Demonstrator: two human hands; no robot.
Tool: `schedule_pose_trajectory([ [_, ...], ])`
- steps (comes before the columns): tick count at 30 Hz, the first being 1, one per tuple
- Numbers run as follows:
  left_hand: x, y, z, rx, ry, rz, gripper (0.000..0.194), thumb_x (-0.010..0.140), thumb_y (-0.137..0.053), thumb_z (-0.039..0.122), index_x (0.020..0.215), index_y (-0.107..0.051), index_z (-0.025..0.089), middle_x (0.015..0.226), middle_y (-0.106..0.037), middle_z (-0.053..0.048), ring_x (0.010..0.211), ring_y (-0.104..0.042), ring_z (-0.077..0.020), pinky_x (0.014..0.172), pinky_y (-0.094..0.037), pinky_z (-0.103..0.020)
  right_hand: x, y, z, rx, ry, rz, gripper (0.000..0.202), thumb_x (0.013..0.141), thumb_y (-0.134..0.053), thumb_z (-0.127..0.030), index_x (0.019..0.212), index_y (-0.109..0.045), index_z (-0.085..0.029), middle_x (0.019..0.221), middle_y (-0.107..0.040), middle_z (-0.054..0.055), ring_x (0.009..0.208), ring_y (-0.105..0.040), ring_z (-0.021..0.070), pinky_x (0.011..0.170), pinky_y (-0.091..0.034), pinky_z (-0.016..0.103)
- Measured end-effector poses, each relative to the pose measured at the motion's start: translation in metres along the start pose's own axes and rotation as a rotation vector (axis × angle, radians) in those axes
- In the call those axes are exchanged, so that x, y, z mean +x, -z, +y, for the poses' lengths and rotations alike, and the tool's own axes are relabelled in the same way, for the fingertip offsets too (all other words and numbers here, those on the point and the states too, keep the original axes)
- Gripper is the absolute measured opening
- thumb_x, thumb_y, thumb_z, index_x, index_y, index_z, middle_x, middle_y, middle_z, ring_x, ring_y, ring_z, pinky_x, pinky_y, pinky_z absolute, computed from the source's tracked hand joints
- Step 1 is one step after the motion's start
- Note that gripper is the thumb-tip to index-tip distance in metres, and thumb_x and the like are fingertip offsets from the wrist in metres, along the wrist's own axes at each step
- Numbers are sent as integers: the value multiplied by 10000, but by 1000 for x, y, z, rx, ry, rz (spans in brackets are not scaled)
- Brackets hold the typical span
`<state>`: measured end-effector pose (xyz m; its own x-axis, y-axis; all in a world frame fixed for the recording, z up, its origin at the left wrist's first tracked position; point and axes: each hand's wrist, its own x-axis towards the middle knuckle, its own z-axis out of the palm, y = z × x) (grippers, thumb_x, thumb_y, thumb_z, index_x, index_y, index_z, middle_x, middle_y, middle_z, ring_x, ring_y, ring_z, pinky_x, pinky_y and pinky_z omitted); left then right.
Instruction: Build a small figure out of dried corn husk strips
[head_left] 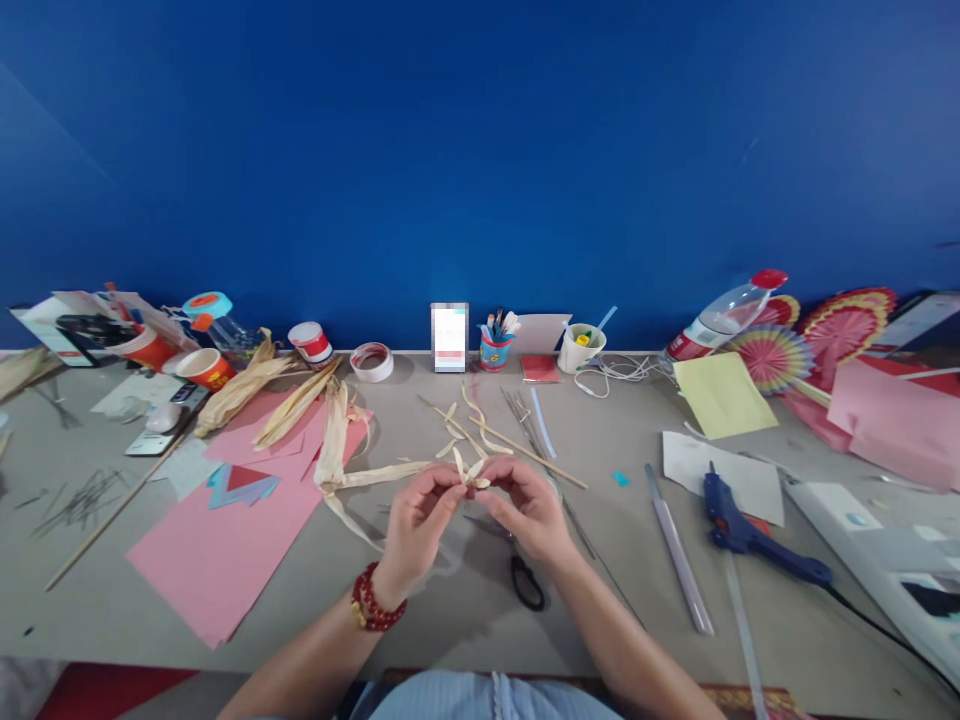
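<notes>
Between both hands, over the middle of the table, is a small flower-like piece (469, 468) with pale petals pointing up and outward. My left hand (420, 520) pinches its base from the left, a red beaded bracelet on the wrist. From the right, my right hand (529, 510) pinches the same piece, thumb and fingertips close to the left ones. The base between the fingertips is mostly hidden. Black-handled scissors (528, 583) lie just below the hands, partly covered. Loose pale petals (451, 418) and thin stems lie just beyond the fingers.
Pink paper (225, 550) and dried husks (244, 390) lie at the left. A blue glue gun (761, 540), a glue stick (679, 550) and yellow paper (726, 395) lie at the right. Along the blue wall stand a phone (449, 338), cups and a bottle (724, 315).
</notes>
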<state>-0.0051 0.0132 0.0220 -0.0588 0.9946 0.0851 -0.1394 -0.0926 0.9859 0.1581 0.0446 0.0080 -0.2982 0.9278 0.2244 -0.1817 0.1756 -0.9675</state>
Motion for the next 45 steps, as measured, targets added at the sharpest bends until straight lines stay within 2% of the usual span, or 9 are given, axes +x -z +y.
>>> schedule_pose_trajectory([
  [3,0,0,0,33,-3,-1,120,873,-641,279,824,-699,185,854,-653,-51,798,-603,-178,741,-473,-268,-1,-5,-2,-166,28,81,133,869,-654,-336,814,-637,-216,857,-653,59,817,-612,203,785,-500,331],
  [6,-1,0,-2,58,-20,-15,123,874,-639,277,812,-692,184,856,-656,-58,804,-605,-187,746,-475,-277,-2,-7,-3,-253,57,98,136,896,-597,-319,810,-629,-218,827,-657,56,791,-612,207,771,-494,331],
  [11,-2,-1,-4,44,-40,-28,127,866,-650,289,820,-699,182,878,-671,-73,839,-623,-207,781,-489,-301,-2,-6,-5,-307,91,85,150,900,-550,-240,760,-594,-211,771,-631,39,750,-592,195,737,-470,312],
  [17,0,-2,-11,-88,38,11,143,852,-675,310,829,-686,169,786,-654,-29,757,-600,-155,753,-490,-270,-3,-7,-8,-321,171,118,162,900,-556,-190,745,-602,-204,760,-632,25,738,-588,176,725,-454,299],
  [23,-1,-1,-18,-225,97,4,101,854,-683,267,840,-678,167,810,-653,-17,783,-591,-132,789,-481,-252,-3,-7,-5,-383,285,78,106,884,-573,-144,814,-614,-212,758,-633,25,732,-598,176,706,-482,306],
  [32,0,1,-12,-296,213,-35,115,839,-702,259,800,-681,153,743,-648,-5,729,-576,-107,745,-467,-218,1,3,-11,-759,587,70,148,823,-612,-82,877,-652,-214,804,-682,49,741,-617,182,723,-520,325],
  [38,1,3,-12,-270,202,-41,89,815,-726,241,788,-712,157,746,-672,-4,742,-589,-104,751,-469,-210,1,7,-11,-798,626,40,178,830,-608,-82,932,-661,-219,811,-695,51,764,-620,192,744,-530,349],
  [45,1,3,-15,-271,249,-38,96,780,-761,253,796,-738,162,742,-699,-6,733,-609,-111,757,-478,-224,2,9,-11,-845,658,-1,167,860,-579,-107,948,-661,-223,819,-711,54,768,-649,192,770,-541,367],
])
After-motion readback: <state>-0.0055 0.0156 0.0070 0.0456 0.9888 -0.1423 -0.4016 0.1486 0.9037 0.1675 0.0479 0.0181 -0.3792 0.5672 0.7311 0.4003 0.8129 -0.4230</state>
